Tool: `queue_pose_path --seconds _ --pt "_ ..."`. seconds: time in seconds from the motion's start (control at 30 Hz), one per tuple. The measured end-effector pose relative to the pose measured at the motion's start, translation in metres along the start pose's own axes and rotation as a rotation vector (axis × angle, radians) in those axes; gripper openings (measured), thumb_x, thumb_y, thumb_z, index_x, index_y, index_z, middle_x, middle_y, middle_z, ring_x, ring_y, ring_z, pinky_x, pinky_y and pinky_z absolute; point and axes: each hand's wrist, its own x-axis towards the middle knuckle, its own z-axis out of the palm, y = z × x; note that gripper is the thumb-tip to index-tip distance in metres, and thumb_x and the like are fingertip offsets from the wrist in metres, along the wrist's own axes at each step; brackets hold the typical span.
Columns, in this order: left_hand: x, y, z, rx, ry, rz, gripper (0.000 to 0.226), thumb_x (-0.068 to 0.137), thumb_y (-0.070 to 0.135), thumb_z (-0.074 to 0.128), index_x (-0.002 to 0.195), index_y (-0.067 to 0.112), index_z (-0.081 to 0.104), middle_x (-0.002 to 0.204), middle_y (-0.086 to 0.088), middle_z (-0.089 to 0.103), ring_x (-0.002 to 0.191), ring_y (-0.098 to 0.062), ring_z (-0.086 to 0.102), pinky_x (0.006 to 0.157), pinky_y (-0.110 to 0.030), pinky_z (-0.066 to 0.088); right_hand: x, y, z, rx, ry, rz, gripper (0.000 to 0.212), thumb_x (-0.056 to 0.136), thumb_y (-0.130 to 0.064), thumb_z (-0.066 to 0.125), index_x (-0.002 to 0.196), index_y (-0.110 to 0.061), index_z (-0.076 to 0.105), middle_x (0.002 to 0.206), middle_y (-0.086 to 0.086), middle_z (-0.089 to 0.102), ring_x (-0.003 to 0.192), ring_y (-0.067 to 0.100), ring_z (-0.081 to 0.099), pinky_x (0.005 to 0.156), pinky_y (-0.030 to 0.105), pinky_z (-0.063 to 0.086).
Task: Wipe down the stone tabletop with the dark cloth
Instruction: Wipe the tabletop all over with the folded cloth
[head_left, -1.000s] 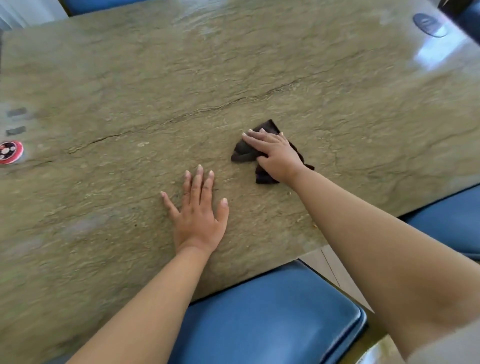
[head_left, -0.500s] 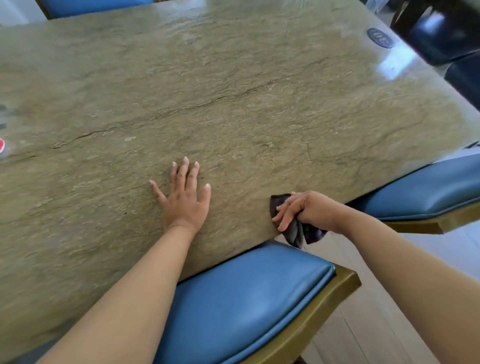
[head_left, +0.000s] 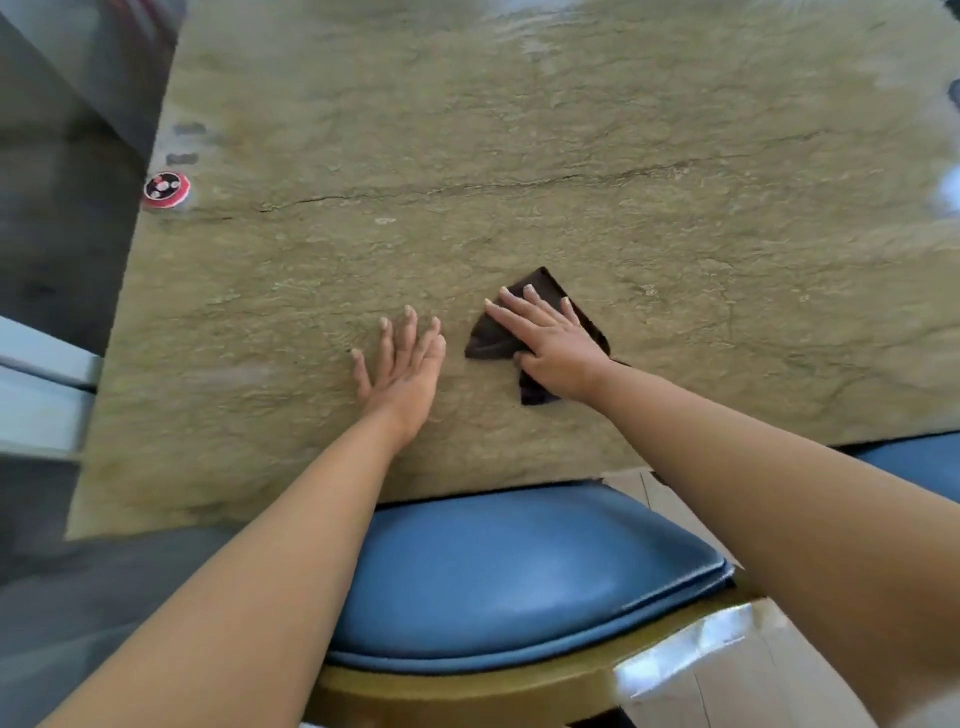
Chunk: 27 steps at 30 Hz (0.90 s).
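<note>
Veined green-brown stone tabletop (head_left: 571, 156): right hand (head_left: 553, 340) fingers flat, pressing crumpled dark cloth (head_left: 488, 340); left hand (head_left: 402, 366) released, bracing. Advise even pressure, overlapping passes.

A blue cushioned chair seat (head_left: 519, 577) on a gold frame sat below the wrists, tucked under the near edge. A round red-and-black disc (head_left: 167, 189) lay well left of the fingertips, with two small dark marks (head_left: 185, 144) just beyond it.

- One head-worn view, looking steeply forward and down over the near edge of the table (head_left: 519, 156).
- Close range; both forearms reach in from below.
</note>
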Motion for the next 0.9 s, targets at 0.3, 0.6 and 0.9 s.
queue_pose_path --seconds 0.3,0.6,0.9 --pt "0.005 0.016 -0.009 -0.073 -0.072 -0.087 0.06 0.097 0.06 0.006 0.153 0.037 0.003 0.158 0.02 -0.014 0.145 -0.008 -0.021 0.114 -0.048 -0.02 -0.059 -0.004 0.009 0.146 -0.503 -0.455 0.07 0.077 0.012 0.047 0.134 -0.028 0.054 0.151 -0.014 0.035 0.14 -0.002 0.003 0.114 0.037 -0.015" --pt "0.0 0.056 0.003 0.231 -0.025 -0.254 0.078 0.089 0.072 0.003 0.152 0.029 -0.013 0.155 0.008 -0.031 0.144 -0.023 -0.028 0.114 -0.057 -0.015 -0.074 0.011 0.003 0.055 -0.37 -0.333 0.079 0.083 0.011 0.04 0.144 -0.038 0.036 0.159 -0.015 0.013 0.147 0.014 -0.012 0.114 0.047 -0.016" --pt "-0.001 0.124 0.026 0.37 -0.206 0.001 0.08 0.091 0.069 0.033 0.148 0.043 -0.016 0.153 0.004 -0.038 0.142 -0.028 -0.032 0.11 -0.069 -0.008 -0.149 0.067 -0.002 0.344 -0.161 -0.117 0.06 0.081 0.014 0.049 0.12 -0.029 0.065 0.14 -0.015 0.05 0.139 -0.006 0.018 0.115 0.023 -0.007"
